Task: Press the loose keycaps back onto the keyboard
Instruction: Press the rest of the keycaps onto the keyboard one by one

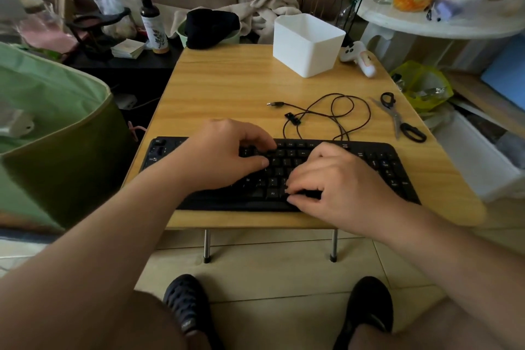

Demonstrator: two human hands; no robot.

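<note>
We find the black keyboard (335, 173) lying flat along the near edge of a low wooden table (227, 85), at about 6 o'clock on the tabletop, its long side parallel to that edge. Both hands rest on its keys. The left hand (224, 153) lies over the left-centre of the key field, fingers bent downward with the tips on the upper rows and the thumb stretched toward 3 o'clock along a middle row. The right hand (338, 179) lies just beside it at 4 o'clock, fingers curled so that the tips press on the bottom rows near the front edge. Whether either hand pinches a keycap we cannot tell: the fingertips cover the keys beneath them. No loose keycap can be made out on the table.

From the keyboard's rear edge a thin black cable (341, 111) runs toward 12 o'clock in loose loops, ending in a plug (275, 104) lying at the table centre. A pair of scissors (400, 119) with black handles lies at 3 o'clock of the table, well apart from the keyboard. A white rectangular box (308, 44) stands at 1 o'clock, and a white controller (359, 58) lies just beside it at the far right corner. A dark garment (211, 27) overlaps the far edge at 11 o'clock. A green fabric bin (56, 122) stands on the floor at 9 o'clock of the table.
</note>
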